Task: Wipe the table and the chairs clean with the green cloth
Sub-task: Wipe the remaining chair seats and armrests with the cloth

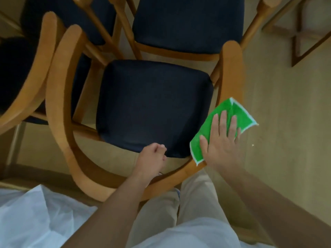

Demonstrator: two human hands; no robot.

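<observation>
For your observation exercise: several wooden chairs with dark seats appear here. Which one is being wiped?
The nearest chair: the right hand presses the green cloth flat on its right armrest. The other chairs lie farther off, untouched.

A green cloth [223, 129] is pressed flat by the right hand [221, 140], fingers straight, against the curved wooden armrest [231, 68] of a dark-cushioned chair [154, 108]. The left hand [152, 156] is held curled at the cushion's near edge, with nothing seen in it.

Bare floor [286, 104] right of chair [231, 72]; more chairs [188, 24] crowded behind
</observation>
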